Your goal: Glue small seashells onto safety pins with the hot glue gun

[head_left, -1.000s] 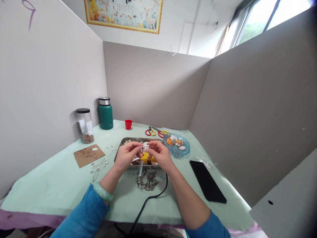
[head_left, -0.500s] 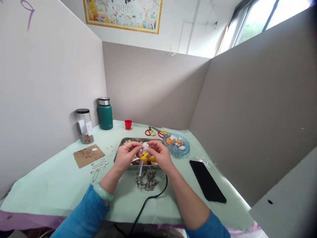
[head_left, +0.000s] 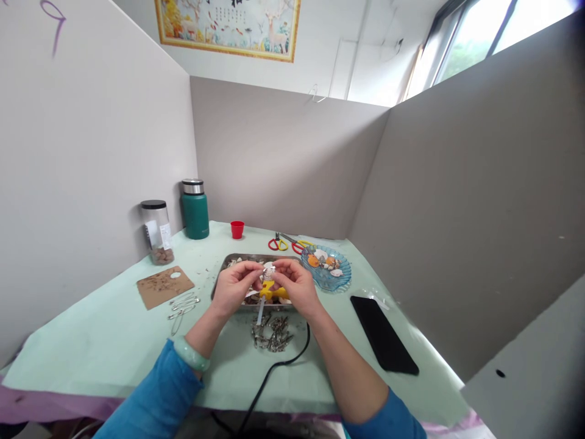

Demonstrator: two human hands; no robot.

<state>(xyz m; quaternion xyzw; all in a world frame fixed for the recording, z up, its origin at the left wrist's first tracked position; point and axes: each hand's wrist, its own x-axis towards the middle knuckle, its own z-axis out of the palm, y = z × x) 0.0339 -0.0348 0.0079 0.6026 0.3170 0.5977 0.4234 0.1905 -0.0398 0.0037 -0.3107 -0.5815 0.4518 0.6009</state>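
Over the metal tray, my left hand and my right hand meet with fingertips pinched. Between them is a small whitish, ridged piece, maybe a shell, partly hidden by the fingers. Both hands grip its edges. Right below lies a yellow glue gun with a translucent glue stick poking out toward me, resting on the tray of shell-like bits. In front of the tray is a heap of small silvery metal clips.
A blue glass dish with shells stands right of the tray, scissors behind. A black phone lies at right. On the left are safety pins, cardboard, a jar and a green flask. A black cord crosses the front.
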